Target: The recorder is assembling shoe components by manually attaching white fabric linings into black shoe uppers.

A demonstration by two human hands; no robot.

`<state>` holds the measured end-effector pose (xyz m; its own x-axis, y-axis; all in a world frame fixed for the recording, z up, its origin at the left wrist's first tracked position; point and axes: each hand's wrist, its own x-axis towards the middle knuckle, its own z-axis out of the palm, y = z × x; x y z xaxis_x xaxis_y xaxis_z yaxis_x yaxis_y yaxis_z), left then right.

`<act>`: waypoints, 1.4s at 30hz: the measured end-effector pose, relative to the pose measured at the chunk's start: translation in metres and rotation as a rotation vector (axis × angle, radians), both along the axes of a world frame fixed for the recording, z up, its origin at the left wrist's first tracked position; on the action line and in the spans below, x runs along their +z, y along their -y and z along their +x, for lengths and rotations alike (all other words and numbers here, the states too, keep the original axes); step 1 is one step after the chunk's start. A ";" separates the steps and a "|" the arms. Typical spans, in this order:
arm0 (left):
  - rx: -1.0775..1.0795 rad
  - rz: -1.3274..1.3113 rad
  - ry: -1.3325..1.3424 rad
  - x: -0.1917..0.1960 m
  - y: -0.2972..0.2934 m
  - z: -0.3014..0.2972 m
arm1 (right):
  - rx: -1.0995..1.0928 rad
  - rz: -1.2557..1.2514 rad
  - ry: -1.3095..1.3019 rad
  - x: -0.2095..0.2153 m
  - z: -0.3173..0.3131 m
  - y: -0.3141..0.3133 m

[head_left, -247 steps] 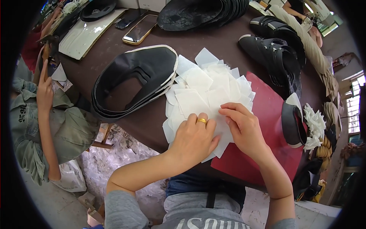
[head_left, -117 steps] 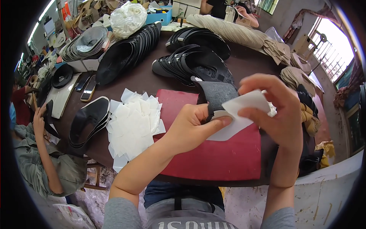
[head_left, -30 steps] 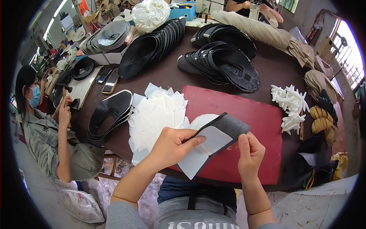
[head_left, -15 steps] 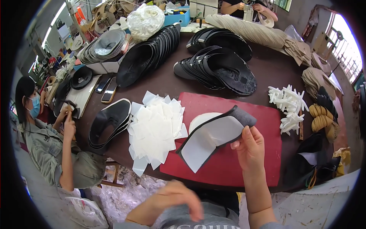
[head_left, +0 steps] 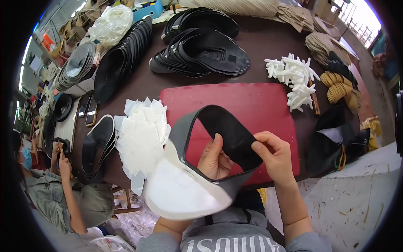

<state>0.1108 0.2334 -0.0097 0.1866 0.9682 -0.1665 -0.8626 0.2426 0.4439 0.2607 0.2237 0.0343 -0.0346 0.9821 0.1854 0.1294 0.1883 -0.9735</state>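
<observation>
Holding a black shoe piece [head_left: 233, 130] over the near edge of the red mat [head_left: 252, 96], with its white toe [head_left: 184, 193] in view past the near edge of the table [head_left: 260, 42].
Pinching its right end with the right hand [head_left: 275, 157]; reaching into the loop with the left hand [head_left: 214, 163], half hidden, so cannot tell whether gripping. Leaving bare mat toward the far edge, beside a pile of white patches [head_left: 142, 138] at the left edge. Turned to show the toe since a moment ago, with the left hand brought in. Showing a blue box [head_left: 147, 11] near the table's far edge, with contents too small to tell.
</observation>
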 end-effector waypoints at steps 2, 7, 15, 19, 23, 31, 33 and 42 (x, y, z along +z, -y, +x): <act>0.030 0.008 0.052 -0.005 -0.004 0.011 | -0.081 -0.046 -0.178 -0.002 -0.006 -0.010; 0.058 0.062 -0.015 -0.002 -0.007 0.025 | 0.021 -0.101 -0.289 -0.004 0.005 -0.016; -0.003 0.062 0.096 -0.019 -0.008 0.024 | 0.045 -0.361 -0.578 -0.012 0.012 -0.026; 0.006 0.097 0.073 -0.019 -0.010 0.022 | 0.052 -0.202 -0.145 -0.006 0.014 -0.027; 0.007 0.014 -0.025 -0.004 -0.005 0.028 | 0.012 -0.351 -0.602 -0.014 0.018 -0.029; 0.086 -0.055 -0.254 -0.004 -0.010 0.041 | 0.075 -0.327 -0.082 0.000 0.033 -0.041; 0.096 -0.057 -0.292 0.003 -0.009 0.044 | 0.129 -0.407 -0.249 -0.004 0.034 -0.043; 0.031 0.161 -0.580 -0.017 -0.003 0.029 | -0.042 -0.432 -0.914 -0.013 0.008 -0.037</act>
<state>0.1400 0.2368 -0.0262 0.0802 0.9933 -0.0837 -0.4747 0.1119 0.8730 0.2684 0.2603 0.0211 -0.0211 0.9686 -0.2478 -0.7013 -0.1910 -0.6869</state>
